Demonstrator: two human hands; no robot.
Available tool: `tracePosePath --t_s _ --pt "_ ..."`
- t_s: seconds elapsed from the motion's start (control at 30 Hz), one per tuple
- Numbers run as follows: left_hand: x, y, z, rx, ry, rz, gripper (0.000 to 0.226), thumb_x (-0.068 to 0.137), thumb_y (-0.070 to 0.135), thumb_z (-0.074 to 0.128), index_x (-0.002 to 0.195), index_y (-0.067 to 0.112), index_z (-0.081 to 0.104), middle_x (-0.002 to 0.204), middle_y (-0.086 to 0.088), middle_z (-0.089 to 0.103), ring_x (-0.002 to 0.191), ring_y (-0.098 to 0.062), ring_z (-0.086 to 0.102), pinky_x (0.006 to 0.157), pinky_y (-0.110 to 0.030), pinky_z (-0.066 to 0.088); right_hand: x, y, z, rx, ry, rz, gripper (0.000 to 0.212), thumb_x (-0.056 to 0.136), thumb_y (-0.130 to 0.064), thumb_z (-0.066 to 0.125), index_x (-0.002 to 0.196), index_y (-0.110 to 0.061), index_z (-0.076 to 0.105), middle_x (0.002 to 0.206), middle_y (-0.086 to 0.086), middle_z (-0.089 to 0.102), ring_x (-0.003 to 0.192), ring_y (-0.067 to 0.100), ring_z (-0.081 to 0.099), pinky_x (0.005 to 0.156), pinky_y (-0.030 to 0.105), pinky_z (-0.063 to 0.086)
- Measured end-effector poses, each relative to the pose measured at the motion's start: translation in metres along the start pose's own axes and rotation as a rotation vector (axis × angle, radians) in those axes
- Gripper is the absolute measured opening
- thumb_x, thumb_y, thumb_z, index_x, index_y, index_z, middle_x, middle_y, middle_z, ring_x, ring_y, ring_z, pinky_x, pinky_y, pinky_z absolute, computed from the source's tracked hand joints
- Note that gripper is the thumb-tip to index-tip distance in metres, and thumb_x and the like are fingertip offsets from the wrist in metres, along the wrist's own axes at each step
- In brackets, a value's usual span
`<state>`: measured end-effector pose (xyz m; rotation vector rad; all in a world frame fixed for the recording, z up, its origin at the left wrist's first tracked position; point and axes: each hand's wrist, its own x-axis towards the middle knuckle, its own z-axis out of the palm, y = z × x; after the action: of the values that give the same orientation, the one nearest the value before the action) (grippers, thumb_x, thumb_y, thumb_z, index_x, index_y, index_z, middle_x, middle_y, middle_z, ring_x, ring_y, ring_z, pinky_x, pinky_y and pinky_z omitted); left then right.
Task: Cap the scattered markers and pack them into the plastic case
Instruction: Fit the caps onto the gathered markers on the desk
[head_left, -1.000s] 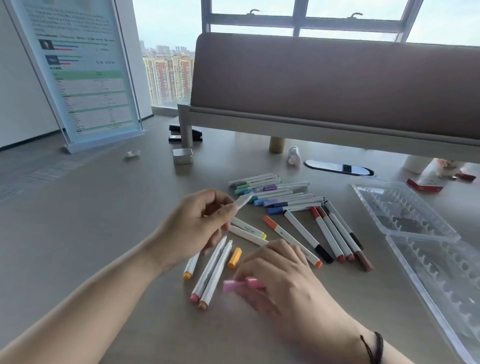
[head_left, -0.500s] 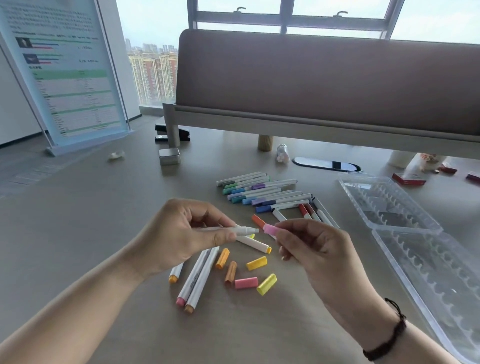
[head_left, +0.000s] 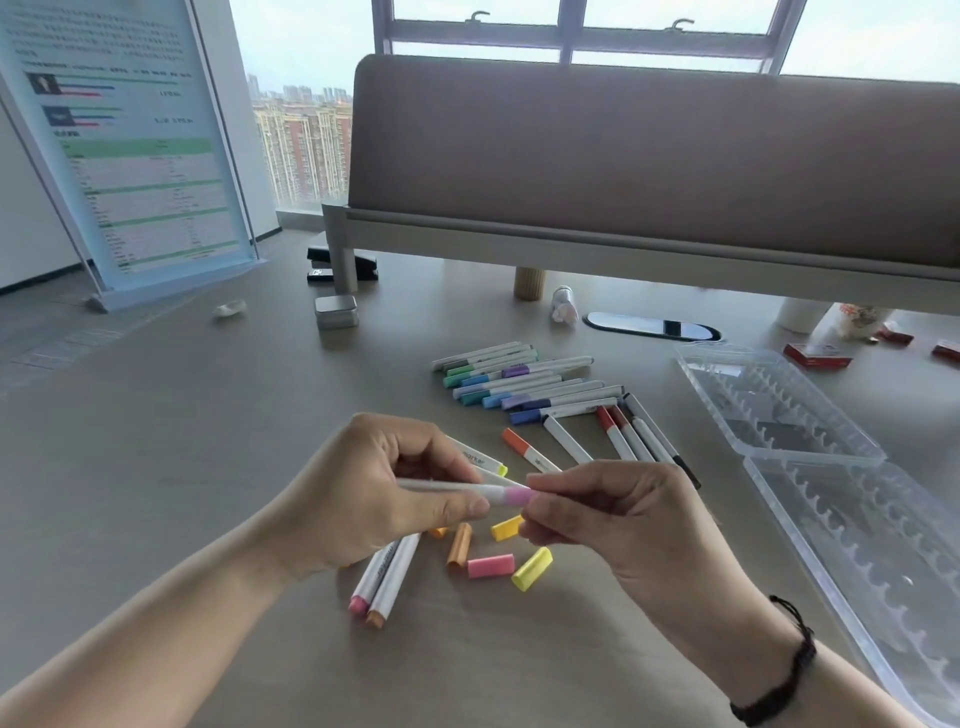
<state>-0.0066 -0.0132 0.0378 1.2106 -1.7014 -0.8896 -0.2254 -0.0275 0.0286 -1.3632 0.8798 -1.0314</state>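
My left hand (head_left: 374, 499) grips a white marker (head_left: 441, 486) held level above the table. My right hand (head_left: 618, 514) pinches a light pink cap (head_left: 514, 496) that sits on the marker's tip. Below the hands lie loose caps: a pink one (head_left: 490, 565), two yellow ones (head_left: 532, 569) and an orange one (head_left: 459, 545). Two uncapped markers (head_left: 387, 577) lie under my left hand. A row of capped markers (head_left: 524, 387) lies further back, with red, orange and black ones (head_left: 618, 436) beside it. The clear plastic case (head_left: 831, 467) lies open at the right.
A desk divider panel (head_left: 649, 156) runs across the back. A standing sign (head_left: 124, 150) is at the far left, with a small metal tin (head_left: 336, 312) and a black stapler (head_left: 340, 265) near it. Red boxes (head_left: 816, 356) and cups sit at the back right.
My right hand lifted the pink cap from the table and brought it to the marker in my left hand; the cap now sits on the tip.
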Motion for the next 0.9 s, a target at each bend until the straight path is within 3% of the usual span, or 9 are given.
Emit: tracePosePath --t_s 0.13,0.3,0.43,0.57,0.7,0.8,0.9 --pt "-0.001 -0.002 0.002 -0.024 -0.008 -0.006 0.018 0.06 0.028 0.087 0.075 0.024 0.078 0.08 -0.005 0.076 0.069 -0.016 0.072 0.063 -0.03 0.059 -0.002 -0.002 -0.001 0.01 -0.034 0.001 0.02 0.061 -0.006 0.078 0.08 -0.011 0.081 0.079 0.018 0.076 0.071 0.029 0.076 0.068 0.025 0.06" --pt "0.0 -0.003 0.001 -0.01 -0.018 0.032 0.016 0.063 0.029 0.086 0.076 0.028 0.077 0.075 -0.001 0.075 0.063 -0.009 0.067 0.057 -0.023 0.052 -0.001 -0.002 -0.001 0.0 -0.015 -0.018 0.022 0.061 -0.006 0.078 0.081 -0.014 0.081 0.08 0.015 0.077 0.072 0.027 0.076 0.069 0.024 0.06" --pt "0.002 -0.004 -0.004 -0.035 -0.025 0.065 0.028 0.073 0.018 0.087 0.096 0.023 0.072 0.076 -0.005 0.069 0.063 -0.012 0.061 0.057 -0.023 0.049 0.002 0.001 0.004 -0.032 0.015 -0.044 0.025 0.063 0.002 0.081 0.081 -0.014 0.081 0.081 0.011 0.078 0.074 0.024 0.076 0.071 0.025 0.06" --pt "0.006 -0.006 -0.008 -0.186 0.035 -0.052 0.038 0.074 0.012 0.084 0.107 0.011 0.066 0.078 -0.011 0.069 0.055 -0.024 0.052 0.043 -0.025 0.043 0.003 0.004 -0.001 -0.105 0.087 -0.051 0.025 0.065 0.012 0.081 0.078 -0.009 0.077 0.079 0.007 0.078 0.072 0.016 0.075 0.066 0.017 0.056" --pt "0.008 -0.009 -0.009 -0.175 0.071 -0.031 0.032 0.069 0.009 0.079 0.099 0.005 0.068 0.082 -0.013 0.072 0.063 -0.02 0.064 0.054 -0.028 0.055 0.005 0.006 -0.007 -0.132 0.116 -0.022 0.026 0.062 0.003 0.086 0.081 -0.01 0.074 0.078 0.008 0.077 0.069 0.019 0.073 0.064 0.02 0.056" --pt "0.009 -0.012 -0.005 -0.202 0.067 -0.039 0.029 0.068 0.007 0.078 0.096 0.003 0.069 0.083 -0.014 0.073 0.067 -0.02 0.068 0.06 -0.029 0.058 0.005 0.008 -0.006 -0.104 0.073 0.021 0.028 0.058 -0.015 0.085 0.083 -0.01 0.074 0.077 0.012 0.076 0.065 0.024 0.071 0.065 0.028 0.058" --pt "0.009 -0.015 -0.003 -0.166 0.056 -0.038 0.029 0.067 0.01 0.079 0.095 0.006 0.07 0.085 -0.012 0.074 0.072 -0.022 0.07 0.065 -0.032 0.061 0.004 0.009 -0.004 -0.172 0.011 0.023 0.015 0.071 -0.016 0.084 0.079 -0.012 0.072 0.072 0.011 0.074 0.061 0.022 0.067 0.065 0.033 0.057"
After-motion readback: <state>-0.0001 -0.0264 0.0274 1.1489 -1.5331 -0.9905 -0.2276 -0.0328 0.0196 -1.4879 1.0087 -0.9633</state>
